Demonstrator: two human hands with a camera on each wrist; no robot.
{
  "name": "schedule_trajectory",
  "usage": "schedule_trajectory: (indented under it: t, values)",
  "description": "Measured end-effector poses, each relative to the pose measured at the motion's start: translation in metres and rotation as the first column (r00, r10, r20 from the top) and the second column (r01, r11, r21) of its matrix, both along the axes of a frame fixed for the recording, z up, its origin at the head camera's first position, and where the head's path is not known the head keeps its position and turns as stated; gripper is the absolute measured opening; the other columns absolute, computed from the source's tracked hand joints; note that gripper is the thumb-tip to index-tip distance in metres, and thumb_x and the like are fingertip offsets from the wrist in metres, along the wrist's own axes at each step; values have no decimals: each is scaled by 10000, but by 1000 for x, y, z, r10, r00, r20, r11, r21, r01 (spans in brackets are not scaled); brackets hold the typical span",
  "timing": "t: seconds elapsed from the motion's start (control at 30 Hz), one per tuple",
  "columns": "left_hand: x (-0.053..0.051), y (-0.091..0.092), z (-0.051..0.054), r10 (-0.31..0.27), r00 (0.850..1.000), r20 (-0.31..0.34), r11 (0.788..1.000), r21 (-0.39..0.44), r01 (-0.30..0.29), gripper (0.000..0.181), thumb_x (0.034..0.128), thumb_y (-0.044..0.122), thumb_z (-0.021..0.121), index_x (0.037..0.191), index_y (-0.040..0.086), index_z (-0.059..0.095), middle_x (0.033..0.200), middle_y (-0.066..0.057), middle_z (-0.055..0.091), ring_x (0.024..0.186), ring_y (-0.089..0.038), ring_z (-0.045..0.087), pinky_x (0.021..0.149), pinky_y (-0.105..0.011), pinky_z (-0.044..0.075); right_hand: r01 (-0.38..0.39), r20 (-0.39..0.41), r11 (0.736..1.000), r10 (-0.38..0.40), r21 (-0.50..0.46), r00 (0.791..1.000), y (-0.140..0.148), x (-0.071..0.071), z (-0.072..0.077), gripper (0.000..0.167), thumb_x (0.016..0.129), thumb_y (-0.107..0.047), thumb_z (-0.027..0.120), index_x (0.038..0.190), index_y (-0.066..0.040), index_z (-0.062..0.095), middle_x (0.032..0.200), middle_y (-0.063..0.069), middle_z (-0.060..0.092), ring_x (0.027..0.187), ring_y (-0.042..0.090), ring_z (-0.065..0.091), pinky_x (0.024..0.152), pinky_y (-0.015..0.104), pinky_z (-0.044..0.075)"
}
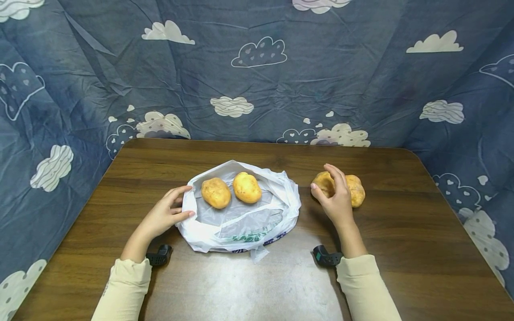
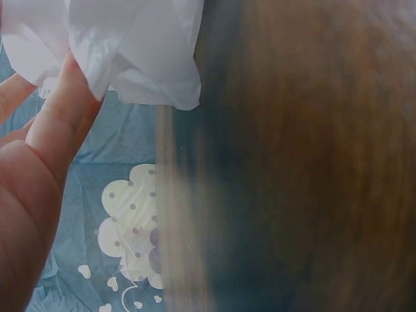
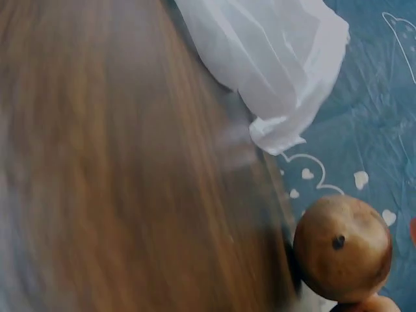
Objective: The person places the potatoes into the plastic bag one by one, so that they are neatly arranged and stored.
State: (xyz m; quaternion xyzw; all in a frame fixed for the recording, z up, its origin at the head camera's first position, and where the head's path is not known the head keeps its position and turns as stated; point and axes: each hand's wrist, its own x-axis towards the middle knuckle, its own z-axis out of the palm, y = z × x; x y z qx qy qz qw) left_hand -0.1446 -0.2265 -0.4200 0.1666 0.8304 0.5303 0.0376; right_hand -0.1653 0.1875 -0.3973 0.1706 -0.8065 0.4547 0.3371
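Note:
A white plastic bag lies spread on the table with its mouth facing up. Two potatoes, one on the left and one on the right, rest inside. My left hand holds the bag's left rim; in the left wrist view, loose plastic hides a fingertip. Over on the right, my right hand hovers with thumb and fingers spread beside two more potatoes, partly covering them. One potato shows whole in the right wrist view, with another cut off below it.
A brown wooden table carries everything. Behind it hangs a dark blue cloth with cloud prints. Each wrist wears a small black camera, one on the left and one on the right.

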Motion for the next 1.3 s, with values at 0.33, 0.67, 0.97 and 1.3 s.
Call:
schedule_trajectory:
  t: [0.33,0.67,0.97,1.3]
  values:
    - [0,-1,-1,-3,1000,1,1000,-4,3,638,768,-4,690,1319,-7,366,1306,-219,328,1095,-406,428,820,-367,483,99,6,995,-99,12,995,46,-20,-34,534,729,-74,712,1220,-14,510,1228,122,500,1118,262,445,943,345,355]
    - [0,-1,-1,-4,1000,-1,1000,-14,4,641,769,0,692,1321,-3,365,1302,-218,331,1094,-406,430,816,-372,485,164,39,987,-163,-3,986,68,-16,-36,551,713,-6,721,1222,-15,509,1237,89,489,1130,218,437,964,238,336]
    - [0,-1,-1,-1,1000,-9,1000,-25,1,643,765,3,696,1318,-2,370,1299,-220,337,1088,-409,431,819,-405,480,236,82,971,-234,-25,969,82,-12,-41,535,720,-35,732,1211,-8,520,1223,98,498,1119,219,454,959,226,330]
    - [1,-1,0,-10,1000,-13,1000,-17,10,641,768,5,694,1318,-10,365,1301,-222,332,1094,-416,425,820,-409,479,277,204,960,-265,-32,942,91,-11,-50,549,753,-113,713,1243,-14,488,1229,154,468,1145,276,411,981,336,309]
